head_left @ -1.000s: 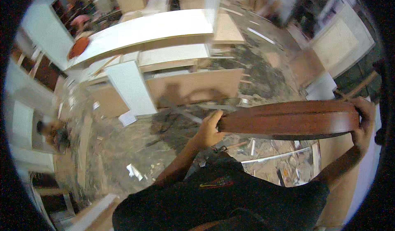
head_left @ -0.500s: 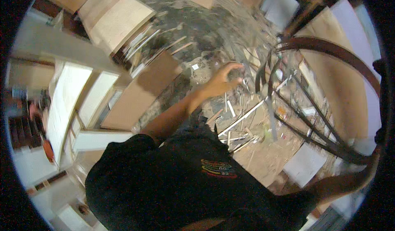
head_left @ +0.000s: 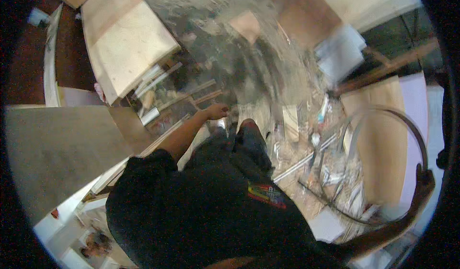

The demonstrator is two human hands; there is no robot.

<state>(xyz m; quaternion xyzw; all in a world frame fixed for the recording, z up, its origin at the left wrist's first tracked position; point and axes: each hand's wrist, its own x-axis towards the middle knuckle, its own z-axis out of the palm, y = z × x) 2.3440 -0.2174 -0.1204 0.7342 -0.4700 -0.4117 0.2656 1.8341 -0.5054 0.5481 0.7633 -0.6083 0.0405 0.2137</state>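
At the right rim, my right hand (head_left: 424,180) is closed around a long, thin, brown flexible strip (head_left: 418,130). The strip bends into large loose loops that hang beside my right forearm, their lower part blurred over the littered floor. My left hand (head_left: 218,111) is held out ahead of my body, its fingers loosely bent and a little apart, with nothing visible in them. Below that hand are my legs in dark trousers.
Pale stacked boards (head_left: 134,43) stand at the far left, and a large grey panel (head_left: 62,149) lies nearer. A tan panel (head_left: 378,144) leans at the right. Offcuts and white strips (head_left: 302,166) litter the floor. A square brown piece (head_left: 245,25) lies farther ahead.
My view has turned and shifted over the floor. My left hand has drawn back from beside the loops toward the left. The looped strip has swung lower and farther right, still in my right hand.
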